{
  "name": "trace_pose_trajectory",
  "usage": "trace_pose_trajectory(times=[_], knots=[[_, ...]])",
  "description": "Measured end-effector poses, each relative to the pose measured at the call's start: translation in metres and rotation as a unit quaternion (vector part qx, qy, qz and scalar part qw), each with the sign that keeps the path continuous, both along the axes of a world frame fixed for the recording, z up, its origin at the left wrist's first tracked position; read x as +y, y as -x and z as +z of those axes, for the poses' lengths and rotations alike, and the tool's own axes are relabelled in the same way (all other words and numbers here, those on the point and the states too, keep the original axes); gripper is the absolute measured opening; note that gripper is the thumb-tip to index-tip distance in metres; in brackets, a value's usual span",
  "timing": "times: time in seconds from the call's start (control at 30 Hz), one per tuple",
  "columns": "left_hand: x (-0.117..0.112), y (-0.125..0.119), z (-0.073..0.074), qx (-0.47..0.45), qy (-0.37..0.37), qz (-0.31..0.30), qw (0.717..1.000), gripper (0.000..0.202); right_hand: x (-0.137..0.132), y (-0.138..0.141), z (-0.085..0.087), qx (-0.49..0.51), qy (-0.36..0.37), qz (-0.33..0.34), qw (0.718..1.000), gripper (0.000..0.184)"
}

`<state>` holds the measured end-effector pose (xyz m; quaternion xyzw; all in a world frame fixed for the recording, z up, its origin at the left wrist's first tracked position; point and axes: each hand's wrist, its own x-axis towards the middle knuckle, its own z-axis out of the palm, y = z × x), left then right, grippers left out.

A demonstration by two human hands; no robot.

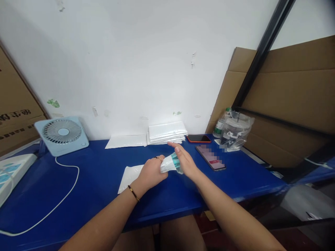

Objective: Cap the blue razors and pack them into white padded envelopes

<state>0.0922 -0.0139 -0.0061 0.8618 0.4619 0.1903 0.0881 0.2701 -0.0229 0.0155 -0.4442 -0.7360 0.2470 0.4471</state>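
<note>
above the blue tabletop's (78, 174) front edge, left hand (150, 172) clenches a soft white-and-teal plastic packet (169, 163); right hand (185, 160), fingers straight, grips nothing, touching it; a firm pinch should steady it

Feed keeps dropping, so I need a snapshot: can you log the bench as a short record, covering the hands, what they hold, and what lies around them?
Left hand: closed on a white and teal packet
Right hand: open, fingers flat against the packet's right end
Under the hands: flat white mailer on the blue table
At the wall: stack of white mailers; fan to the left
Right of the hands: lit phone, dark phone, clear bag
</note>
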Motion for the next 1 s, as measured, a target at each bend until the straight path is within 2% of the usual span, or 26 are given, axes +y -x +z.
trace_pose_trajectory(times=[0.13, 0.23, 0.3, 0.37, 0.4, 0.43, 0.47, 0.53, 0.6, 0.67, 0.73, 0.8, 0.9, 1.0], knots=[[-0.001, 0.002, -0.001, 0.054, -0.022, -0.019, 0.998, 0.038, 0.004, 0.007, -0.024, -0.041, 0.099, 0.017, 0.994, 0.058], [-0.001, 0.005, -0.004, 0.077, -0.004, -0.054, 0.996, 0.061, 0.005, 0.003, -0.038, -0.066, 0.171, 0.037, 0.982, 0.066], [0.0, 0.011, -0.005, 0.078, 0.018, -0.073, 0.994, 0.083, 0.002, -0.002, -0.041, -0.059, 0.182, 0.045, 0.98, 0.068], [0.001, 0.025, -0.005, 0.074, 0.034, -0.088, 0.993, 0.101, -0.002, -0.01, -0.04, 0.003, 0.16, -0.001, 0.987, 0.067], [0.001, 0.034, -0.006, 0.071, 0.042, -0.088, 0.993, 0.104, -0.006, -0.013, -0.038, 0.059, 0.145, -0.034, 0.987, 0.065], [0.001, 0.046, -0.006, 0.06, 0.048, -0.071, 0.994, 0.101, -0.011, -0.016, -0.037, 0.128, 0.133, -0.059, 0.981, 0.064], [0.001, 0.058, -0.007, 0.04, 0.055, -0.027, 0.997, 0.096, -0.017, -0.018, -0.036, 0.2, 0.127, -0.072, 0.969, 0.063], [0.001, 0.084, -0.01, -0.025, 0.073, 0.094, 0.993, 0.083, -0.03, -0.015, -0.037, 0.319, 0.134, -0.06, 0.936, 0.062], [-0.002, 0.105, -0.013, -0.129, 0.097, 0.187, 0.969, 0.077, -0.041, -0.006, -0.041, 0.369, 0.169, -0.034, 0.913, 0.062], [-0.007, 0.117, -0.014, -0.214, 0.15, 0.238, 0.935, 0.073, -0.048, 0.005, -0.046, 0.372, 0.219, -0.023, 0.902, 0.064], [-0.013, 0.12, -0.014, -0.271, 0.193, 0.253, 0.908, 0.069, -0.049, 0.014, -0.05, 0.353, 0.263, -0.027, 0.897, 0.068], [-0.018, 0.117, -0.014, -0.309, 0.211, 0.246, 0.894, 0.066, -0.045, 0.021, -0.049, 0.332, 0.287, -0.043, 0.898, 0.072], [-0.022, 0.106, -0.015, -0.329, 0.22, 0.223, 0.891, 0.064, -0.04, 0.026, -0.043, 0.314, 0.281, -0.066, 0.905, 0.073], [-0.026, 0.097, -0.016, -0.314, 0.213, 0.216, 0.9, 0.065, -0.035, 0.026, -0.037, 0.302, 0.261, -0.059, 0.915, 0.073]])
